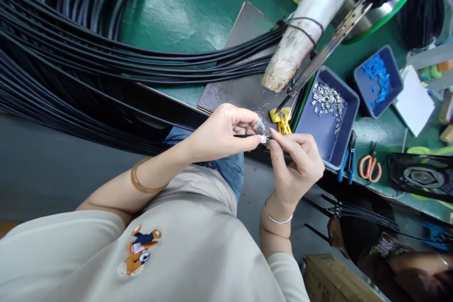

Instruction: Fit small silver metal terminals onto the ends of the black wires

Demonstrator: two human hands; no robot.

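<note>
1. Centrally, a black cable (242, 136) lies in the left hand (221, 132), pinched between thumb and forefinger, the other fingers curled in behind.
2. From the cable's end, at the clock's centre, thin coloured wires (268, 135) fan out toward three o'clock.
3. The right hand (297, 158) meets them there, thumb and forefinger nearly closed at the wire tips; they seem to grip a strand, though the spot is too small to be sure.
4. Between one and two o'clock, just beyond the fingertips, lies a yellow cable stripper (283, 120).
5. A blue-grey tray (314, 134) of small metal pieces (327, 96) sits at two o'clock; farther out that way, a second tray (391, 89) holds blue plastic pieces (378, 75).
6. Blue-handled pliers (350, 158) and orange-handled cutters (370, 168) rest between three and four.
7. Toward half past ten, a bundle of black cables (177, 61) crosses the green table (184, 4).
</note>
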